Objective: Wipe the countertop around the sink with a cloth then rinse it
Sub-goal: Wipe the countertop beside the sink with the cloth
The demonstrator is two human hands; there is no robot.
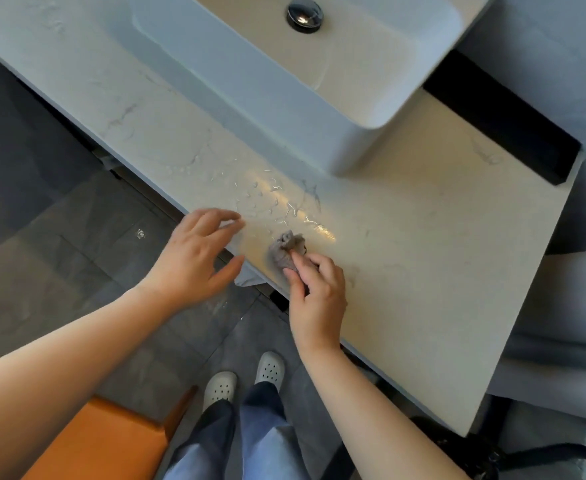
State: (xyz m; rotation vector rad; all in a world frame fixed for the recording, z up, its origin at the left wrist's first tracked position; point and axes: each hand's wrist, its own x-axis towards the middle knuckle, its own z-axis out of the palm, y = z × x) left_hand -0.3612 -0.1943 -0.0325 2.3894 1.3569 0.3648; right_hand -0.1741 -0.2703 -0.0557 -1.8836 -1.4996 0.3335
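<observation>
Cloth (283,251) down on the counter (440,237), bunched into a small grey wad just inside the front edge. The right hand (319,292) has its grip closed on it, thumb and fingertips pinching the near end. Left hand (194,261) hovers at the counter's lip with fingers spread, grip open, holding nothing.

Just beyond the cloth sits the work: a spread of water beads and streaks (277,206) glinting between the wad and the front wall of the white vessel sink (354,140). Wiping looks far from finished, and the rinse is not yet done.

Now the risks. That wad is so crumpled it offers little face to the wet patch, so a pass may smear the water about rather than lift it. It's also right by the edge, so a pull towards the body could sweep water over onto the tiled floor (77,237), near the person's white clogs (220,388). And a pinch that light could let the cloth slip mid-stroke.
</observation>
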